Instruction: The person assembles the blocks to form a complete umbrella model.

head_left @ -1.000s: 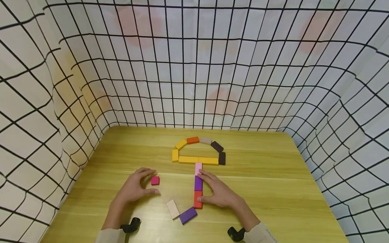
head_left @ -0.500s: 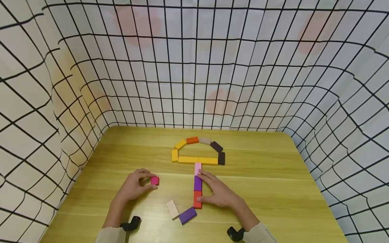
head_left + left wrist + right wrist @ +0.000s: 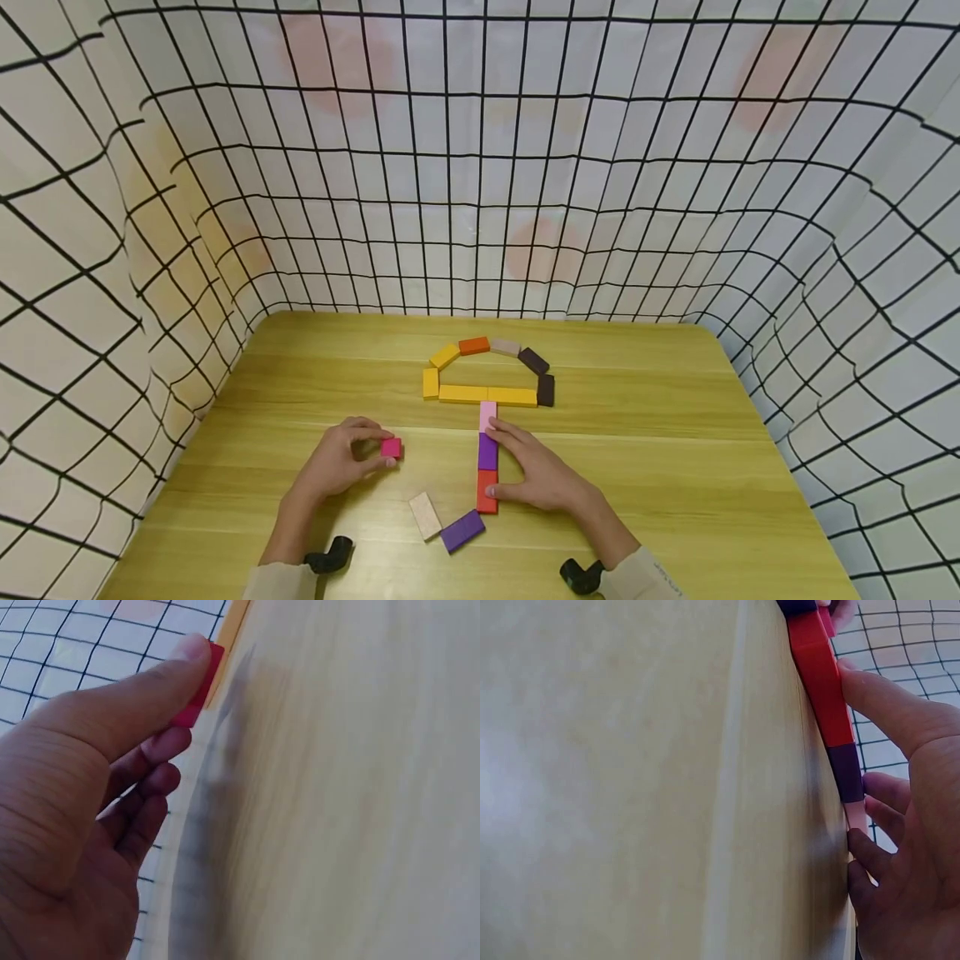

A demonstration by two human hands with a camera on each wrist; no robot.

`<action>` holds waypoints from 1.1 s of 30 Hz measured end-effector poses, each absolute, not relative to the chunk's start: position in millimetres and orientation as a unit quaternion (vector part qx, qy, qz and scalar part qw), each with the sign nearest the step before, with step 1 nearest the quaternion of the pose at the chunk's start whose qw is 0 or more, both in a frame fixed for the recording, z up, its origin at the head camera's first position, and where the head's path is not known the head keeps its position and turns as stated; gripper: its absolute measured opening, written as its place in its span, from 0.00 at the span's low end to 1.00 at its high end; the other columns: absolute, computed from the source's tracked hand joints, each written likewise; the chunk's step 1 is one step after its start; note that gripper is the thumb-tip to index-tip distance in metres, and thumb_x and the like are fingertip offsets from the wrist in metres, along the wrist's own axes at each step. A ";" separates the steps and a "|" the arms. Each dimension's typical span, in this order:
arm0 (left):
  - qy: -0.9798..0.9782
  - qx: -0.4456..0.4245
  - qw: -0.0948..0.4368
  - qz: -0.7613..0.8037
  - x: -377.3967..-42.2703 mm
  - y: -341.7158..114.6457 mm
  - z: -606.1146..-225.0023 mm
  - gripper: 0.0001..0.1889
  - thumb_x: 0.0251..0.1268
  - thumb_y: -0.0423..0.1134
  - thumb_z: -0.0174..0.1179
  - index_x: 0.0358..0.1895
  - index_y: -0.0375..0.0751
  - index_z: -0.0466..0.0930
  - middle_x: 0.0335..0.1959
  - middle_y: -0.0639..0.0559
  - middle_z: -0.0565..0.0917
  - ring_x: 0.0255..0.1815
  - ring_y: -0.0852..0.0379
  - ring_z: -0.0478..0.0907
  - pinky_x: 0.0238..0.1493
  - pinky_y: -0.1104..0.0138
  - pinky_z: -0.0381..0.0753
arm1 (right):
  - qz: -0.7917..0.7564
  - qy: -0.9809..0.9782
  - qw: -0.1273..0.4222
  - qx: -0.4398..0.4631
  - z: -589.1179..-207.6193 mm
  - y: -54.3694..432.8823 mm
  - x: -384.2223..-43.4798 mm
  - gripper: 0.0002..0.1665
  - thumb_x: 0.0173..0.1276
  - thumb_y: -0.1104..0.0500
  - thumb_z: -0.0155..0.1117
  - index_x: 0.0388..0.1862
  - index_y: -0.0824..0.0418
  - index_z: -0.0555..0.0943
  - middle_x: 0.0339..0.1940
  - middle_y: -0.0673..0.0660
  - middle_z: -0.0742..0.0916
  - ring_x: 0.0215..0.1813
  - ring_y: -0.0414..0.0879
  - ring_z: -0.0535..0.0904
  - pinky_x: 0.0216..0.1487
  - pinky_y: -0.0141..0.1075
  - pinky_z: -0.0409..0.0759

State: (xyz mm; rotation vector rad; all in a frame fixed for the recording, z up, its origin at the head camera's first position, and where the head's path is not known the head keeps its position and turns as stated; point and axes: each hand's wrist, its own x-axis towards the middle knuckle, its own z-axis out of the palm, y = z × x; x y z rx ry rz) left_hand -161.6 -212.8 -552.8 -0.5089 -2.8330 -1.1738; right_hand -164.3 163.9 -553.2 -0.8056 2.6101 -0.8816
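Observation:
My left hand (image 3: 337, 458) pinches a small magenta block (image 3: 392, 448) between thumb and fingertips, left of the upright row of blocks. In the left wrist view the block (image 3: 207, 688) sits under the thumb, against the forefinger. The row runs toward me: a pink block (image 3: 487, 410), a purple block (image 3: 487, 452), then a red block (image 3: 485, 479). My right hand (image 3: 546, 482) rests along its right side with fingers loosely spread. The thumb touches the red block (image 3: 821, 694), and the fingers lie where purple and pink meet.
Past the row, two yellow blocks (image 3: 462, 393) form a bar under an arch of yellow, orange (image 3: 474, 345), pale and dark blocks (image 3: 546, 390). A pale wood block (image 3: 426, 517) and a purple block (image 3: 462, 531) angle off the row's near end. A grid-patterned sheet (image 3: 480, 208) surrounds the table (image 3: 637, 400).
My left hand has closed its thumb and fingertips on the magenta block and shifted it slightly to the right. My right hand stays in place along the row.

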 end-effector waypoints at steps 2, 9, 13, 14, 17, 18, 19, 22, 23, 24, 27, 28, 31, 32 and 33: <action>-0.909 -0.169 0.014 -0.381 -161.0 -209.4 -551.5 0.18 0.53 0.48 0.80 0.47 0.52 0.91 0.50 0.50 0.86 0.56 0.47 0.82 0.64 0.45 0.79 | -0.305 0.900 0.135 -0.279 -553.1 163.9 -164.3 0.56 0.64 0.27 0.67 0.84 0.47 0.58 0.86 0.45 0.59 0.85 0.53 0.54 0.80 0.57 0.62; -0.903 -0.196 0.001 -0.381 -157.5 -194.7 -551.4 0.18 0.54 0.51 0.79 0.48 0.54 0.91 0.50 0.53 0.85 0.55 0.51 0.81 0.60 0.49 0.82 | -0.308 0.901 0.134 -0.275 -552.5 164.3 -164.9 0.56 0.64 0.27 0.67 0.84 0.46 0.59 0.86 0.46 0.59 0.85 0.54 0.54 0.80 0.57 0.61; -0.900 -0.219 0.000 -0.377 -152.8 -185.7 -550.4 0.17 0.56 0.52 0.78 0.48 0.53 0.91 0.50 0.54 0.85 0.54 0.53 0.81 0.57 0.52 0.83 | -0.310 0.900 0.133 -0.277 -553.4 164.2 -164.9 0.56 0.64 0.28 0.67 0.84 0.46 0.59 0.86 0.46 0.59 0.85 0.54 0.54 0.80 0.58 0.61; -0.899 -0.225 -0.001 -0.377 -151.6 -183.7 -550.1 0.17 0.56 0.51 0.78 0.48 0.53 0.91 0.50 0.55 0.85 0.54 0.53 0.81 0.57 0.52 0.83 | -0.311 0.899 0.133 -0.278 -553.6 164.1 -164.7 0.56 0.64 0.28 0.67 0.84 0.46 0.59 0.86 0.47 0.59 0.85 0.54 0.54 0.80 0.58 0.61; -0.897 -0.237 -0.004 -0.374 -147.8 -179.4 -549.3 0.17 0.57 0.51 0.77 0.48 0.52 0.91 0.49 0.56 0.85 0.54 0.54 0.81 0.56 0.54 0.83 | -0.312 0.898 0.134 -0.279 -553.8 163.6 -164.3 0.56 0.64 0.28 0.67 0.84 0.47 0.59 0.86 0.47 0.59 0.85 0.54 0.54 0.80 0.57 0.61; -0.896 -0.238 -0.007 -0.376 -146.8 -178.3 -549.0 0.17 0.57 0.51 0.77 0.48 0.51 0.91 0.49 0.56 0.85 0.54 0.54 0.81 0.57 0.54 0.84 | -0.313 0.898 0.135 -0.278 -553.7 163.5 -164.2 0.56 0.64 0.28 0.67 0.84 0.47 0.58 0.86 0.47 0.59 0.86 0.53 0.54 0.81 0.57 0.61; -0.895 -0.240 -0.009 -0.376 -146.2 -177.3 -549.2 0.17 0.58 0.51 0.77 0.48 0.51 0.91 0.49 0.56 0.85 0.54 0.54 0.81 0.57 0.54 0.84 | -0.313 0.898 0.135 -0.278 -553.6 163.4 -164.1 0.56 0.64 0.28 0.67 0.84 0.47 0.58 0.86 0.47 0.59 0.85 0.53 0.54 0.81 0.57 0.61; -0.893 -0.242 -0.017 -0.378 -144.7 -175.6 -550.2 0.16 0.58 0.50 0.77 0.48 0.51 0.91 0.49 0.57 0.85 0.54 0.54 0.81 0.58 0.53 0.83 | -0.317 0.898 0.132 -0.277 -552.8 163.3 -164.0 0.56 0.64 0.29 0.68 0.84 0.47 0.59 0.86 0.47 0.59 0.86 0.54 0.54 0.81 0.57 0.61; -0.893 -0.243 -0.020 -0.379 -144.4 -175.4 -550.9 0.16 0.59 0.49 0.77 0.48 0.51 0.91 0.49 0.57 0.85 0.54 0.55 0.81 0.58 0.52 0.83 | -0.318 0.897 0.132 -0.277 -552.3 163.3 -164.0 0.56 0.64 0.29 0.69 0.84 0.48 0.59 0.86 0.47 0.59 0.86 0.54 0.54 0.81 0.57 0.60; -0.892 -0.244 -0.023 -0.379 -144.1 -175.3 -551.9 0.15 0.59 0.50 0.77 0.48 0.51 0.91 0.49 0.57 0.85 0.54 0.55 0.81 0.59 0.52 0.82 | -0.320 0.896 0.132 -0.277 -551.9 163.3 -163.9 0.56 0.64 0.30 0.69 0.84 0.48 0.59 0.86 0.48 0.59 0.86 0.54 0.54 0.81 0.57 0.60; -0.893 -0.244 -0.030 -0.377 -143.1 -175.9 -555.2 0.15 0.59 0.50 0.76 0.48 0.53 0.91 0.48 0.60 0.85 0.54 0.57 0.81 0.60 0.52 0.81 | -0.323 0.894 0.134 -0.278 -551.1 163.0 -163.6 0.56 0.64 0.30 0.70 0.84 0.48 0.60 0.86 0.47 0.59 0.86 0.54 0.53 0.81 0.57 0.60; -0.893 -0.244 -0.031 -0.376 -142.7 -176.3 -556.3 0.15 0.59 0.51 0.76 0.48 0.54 0.91 0.48 0.61 0.84 0.54 0.57 0.80 0.60 0.52 0.81 | -0.323 0.894 0.135 -0.279 -551.1 163.0 -163.6 0.56 0.64 0.30 0.70 0.84 0.48 0.60 0.86 0.47 0.58 0.86 0.54 0.53 0.81 0.57 0.60; -0.894 -0.243 -0.030 -0.375 -142.2 -177.1 -558.3 0.15 0.59 0.51 0.76 0.48 0.56 0.90 0.48 0.63 0.84 0.54 0.59 0.80 0.60 0.53 0.81 | -0.320 0.895 0.135 -0.279 -551.6 162.8 -163.6 0.56 0.63 0.29 0.69 0.84 0.48 0.60 0.86 0.47 0.58 0.86 0.53 0.53 0.81 0.57 0.59; -0.895 -0.242 -0.030 -0.374 -142.1 -177.4 -558.5 0.15 0.59 0.51 0.76 0.49 0.57 0.90 0.48 0.64 0.84 0.54 0.59 0.80 0.60 0.54 0.81 | -0.320 0.895 0.135 -0.279 -551.8 162.8 -163.7 0.56 0.63 0.29 0.69 0.84 0.48 0.60 0.86 0.47 0.58 0.86 0.53 0.53 0.81 0.57 0.60; -0.895 -0.243 -0.031 -0.374 -141.9 -177.6 -558.7 0.15 0.60 0.51 0.76 0.49 0.57 0.90 0.48 0.64 0.84 0.53 0.60 0.80 0.60 0.54 0.81 | -0.319 0.896 0.134 -0.279 -552.3 162.7 -163.9 0.56 0.63 0.29 0.69 0.84 0.48 0.60 0.86 0.47 0.58 0.86 0.54 0.53 0.81 0.57 0.60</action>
